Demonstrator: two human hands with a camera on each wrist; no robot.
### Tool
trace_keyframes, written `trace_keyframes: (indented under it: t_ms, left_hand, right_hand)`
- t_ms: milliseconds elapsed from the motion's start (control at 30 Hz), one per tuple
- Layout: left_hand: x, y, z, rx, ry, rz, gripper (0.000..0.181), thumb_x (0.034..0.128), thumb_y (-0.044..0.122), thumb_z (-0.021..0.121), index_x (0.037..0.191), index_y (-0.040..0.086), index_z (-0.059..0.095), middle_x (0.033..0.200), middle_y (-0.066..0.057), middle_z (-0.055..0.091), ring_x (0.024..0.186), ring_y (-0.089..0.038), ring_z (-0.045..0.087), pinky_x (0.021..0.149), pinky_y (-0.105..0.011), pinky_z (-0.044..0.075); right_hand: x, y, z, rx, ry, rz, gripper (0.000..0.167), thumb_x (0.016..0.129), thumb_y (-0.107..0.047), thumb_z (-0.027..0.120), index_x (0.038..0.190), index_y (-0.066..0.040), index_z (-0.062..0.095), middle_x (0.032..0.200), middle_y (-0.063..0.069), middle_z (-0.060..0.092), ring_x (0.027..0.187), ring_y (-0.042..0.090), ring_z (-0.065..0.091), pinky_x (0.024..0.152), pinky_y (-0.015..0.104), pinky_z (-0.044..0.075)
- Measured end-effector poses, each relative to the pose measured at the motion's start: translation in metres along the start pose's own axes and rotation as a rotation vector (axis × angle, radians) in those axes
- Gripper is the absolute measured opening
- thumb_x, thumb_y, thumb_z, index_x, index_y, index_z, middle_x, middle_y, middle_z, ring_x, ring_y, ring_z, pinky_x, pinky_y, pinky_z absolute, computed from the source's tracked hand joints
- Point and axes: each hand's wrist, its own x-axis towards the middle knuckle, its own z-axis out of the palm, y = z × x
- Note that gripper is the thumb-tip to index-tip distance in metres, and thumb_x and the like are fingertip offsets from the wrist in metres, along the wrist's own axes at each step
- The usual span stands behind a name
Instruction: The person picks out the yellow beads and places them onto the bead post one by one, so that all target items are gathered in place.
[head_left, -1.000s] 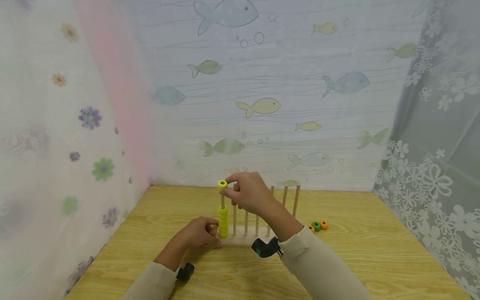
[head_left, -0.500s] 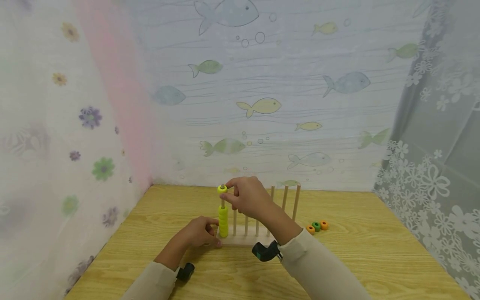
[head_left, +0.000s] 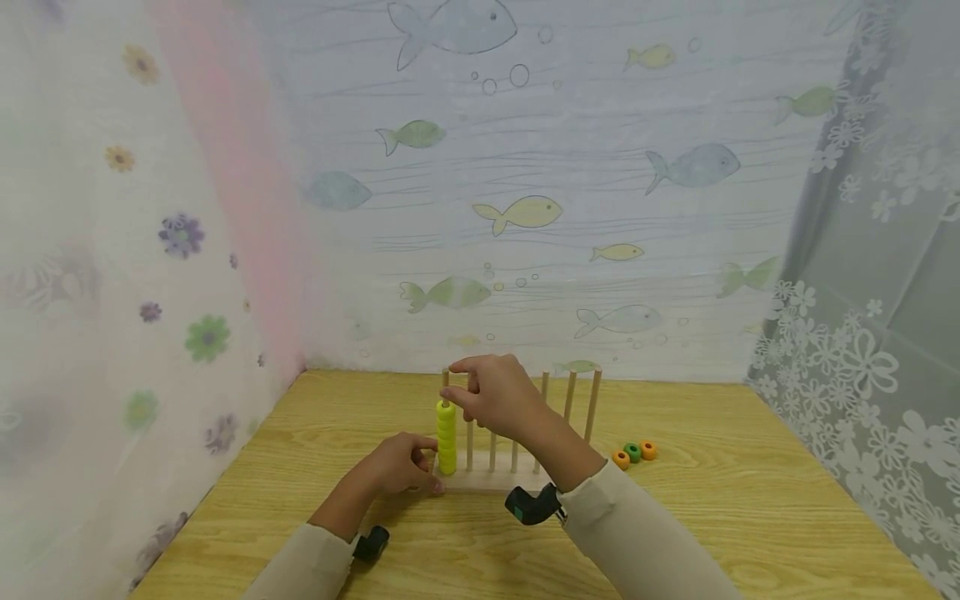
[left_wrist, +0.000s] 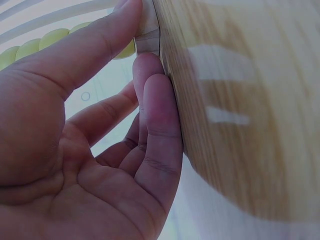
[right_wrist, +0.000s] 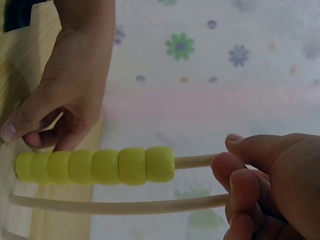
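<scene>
A wooden peg rack with a flat base (head_left: 487, 479) stands on the table. Yellow beads (head_left: 446, 437) are stacked on its leftmost peg, several of them touching, as the right wrist view also shows in a yellow row (right_wrist: 95, 166). Above the stack, the bare top of that peg (right_wrist: 192, 161) sticks out. My right hand (head_left: 498, 392) is at the peg's top, thumb and index finger apart, no bead between them. My left hand (head_left: 397, 465) holds the left end of the base; in the left wrist view its thumb and fingers meet the base end (left_wrist: 148, 42).
Right of the rack lie two orange beads (head_left: 648, 450) and one green bead (head_left: 632, 452). Other bare pegs (head_left: 592, 406) rise along the base, some hidden behind my right hand. A fish-patterned curtain (head_left: 525, 275) hangs behind the table.
The yellow bead pinched in my right hand has gone onto the leftmost peg and dropped onto the stack. My right hand came down slightly and let it go. My left hand stayed put.
</scene>
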Motion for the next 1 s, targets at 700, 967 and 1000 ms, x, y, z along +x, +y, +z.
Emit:
trace_keyframes:
  t_ms: [700, 967, 1000]
  left_hand:
    - [0.0028, -0.0038, 0.0016, -0.035, -0.015, 0.007, 0.067, 0.0783, 0.025, 0.093, 0.139, 0.015, 0.067, 0.082, -0.007, 0.061, 0.066, -0.017, 0.051, 0.057, -0.031, 0.042]
    - [0.0021, -0.0017, 0.0, -0.028, -0.012, -0.005, 0.07, 0.0781, 0.026, 0.093, 0.141, 0.014, 0.065, 0.084, -0.008, 0.061, 0.067, -0.017, 0.052, 0.058, -0.031, 0.043]
    - [0.0021, -0.0013, -0.0002, -0.023, -0.011, -0.003, 0.07, 0.078, 0.026, 0.093, 0.141, 0.014, 0.065, 0.084, -0.008, 0.061, 0.067, -0.017, 0.052, 0.057, -0.031, 0.043]
  right_hand:
    - [-0.0037, 0.0026, 0.0011, 0.081, -0.028, 0.014, 0.045, 0.101, -0.03, 0.071, 0.141, -0.011, 0.064, 0.058, -0.005, 0.065, 0.05, 0.015, 0.064, 0.051, 0.031, 0.055]
    - [-0.0063, 0.0029, 0.0013, 0.087, -0.029, 0.022, 0.048, 0.101, -0.03, 0.07, 0.145, -0.012, 0.061, 0.059, -0.005, 0.066, 0.051, 0.016, 0.065, 0.051, 0.033, 0.055]
    - [-0.0068, 0.003, 0.0012, 0.09, -0.029, 0.026, 0.048, 0.102, -0.031, 0.07, 0.145, -0.013, 0.06, 0.059, -0.005, 0.066, 0.051, 0.015, 0.065, 0.051, 0.033, 0.055]
